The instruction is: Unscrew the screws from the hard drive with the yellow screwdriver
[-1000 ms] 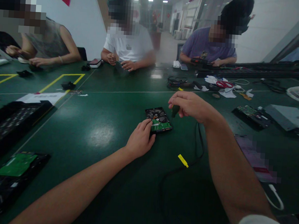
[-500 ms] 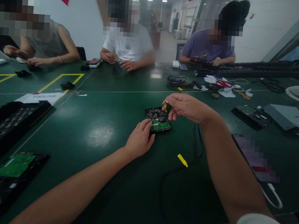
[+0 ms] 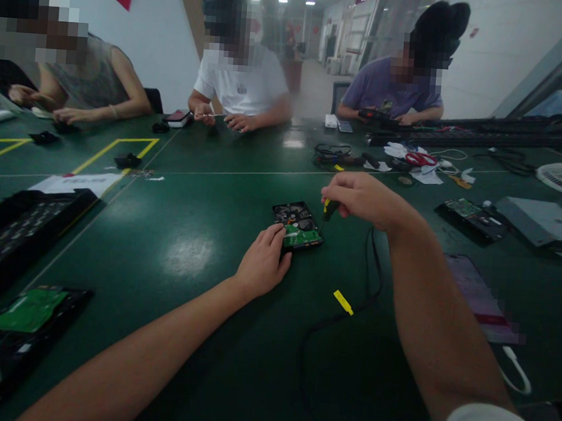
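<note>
A hard drive (image 3: pixel 296 214) with a green circuit board lies on the green table in front of me. My left hand (image 3: pixel 264 260) grips its left side, fingers over the board and the thumb at the near edge. Above the drive's right edge, my right hand (image 3: pixel 354 197) is closed around a screwdriver (image 3: pixel 330 209) with a yellow and black handle. Its thin shaft slants down towards the right edge of the drive; whether the tip touches it, I cannot tell.
Another drive (image 3: pixel 473 219) and a grey metal box (image 3: pixel 545 219) stand at right, above a phone (image 3: pixel 481 298). A black cable (image 3: pixel 304 347) with a yellow tag crosses the table. A drive (image 3: pixel 27 327) and a black tray (image 3: pixel 33 235) lie left. Three people work opposite.
My right hand has shifted slightly right with the screwdriver, whose shaft has swung from over the drive to its right edge. My left hand and the drive have stayed put.
</note>
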`<state>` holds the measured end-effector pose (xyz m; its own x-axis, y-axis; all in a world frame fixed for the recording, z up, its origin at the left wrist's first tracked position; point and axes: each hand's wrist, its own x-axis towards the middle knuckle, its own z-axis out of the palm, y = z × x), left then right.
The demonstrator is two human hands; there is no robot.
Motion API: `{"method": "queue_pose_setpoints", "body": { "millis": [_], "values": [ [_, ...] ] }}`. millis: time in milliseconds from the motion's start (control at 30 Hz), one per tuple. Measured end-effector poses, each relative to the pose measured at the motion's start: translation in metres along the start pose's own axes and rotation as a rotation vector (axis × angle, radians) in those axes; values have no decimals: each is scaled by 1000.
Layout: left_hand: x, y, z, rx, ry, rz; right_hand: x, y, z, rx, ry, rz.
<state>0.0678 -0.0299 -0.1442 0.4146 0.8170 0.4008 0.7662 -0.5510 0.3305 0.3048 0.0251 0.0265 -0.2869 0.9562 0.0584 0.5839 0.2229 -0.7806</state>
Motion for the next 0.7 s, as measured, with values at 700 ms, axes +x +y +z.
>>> {"method": "queue_pose_setpoints", "body": {
  "millis": [700],
  "values": [
    [0,1,-1,9,-6,2,8,14,-3,161,-65,-100]
  ]
}}
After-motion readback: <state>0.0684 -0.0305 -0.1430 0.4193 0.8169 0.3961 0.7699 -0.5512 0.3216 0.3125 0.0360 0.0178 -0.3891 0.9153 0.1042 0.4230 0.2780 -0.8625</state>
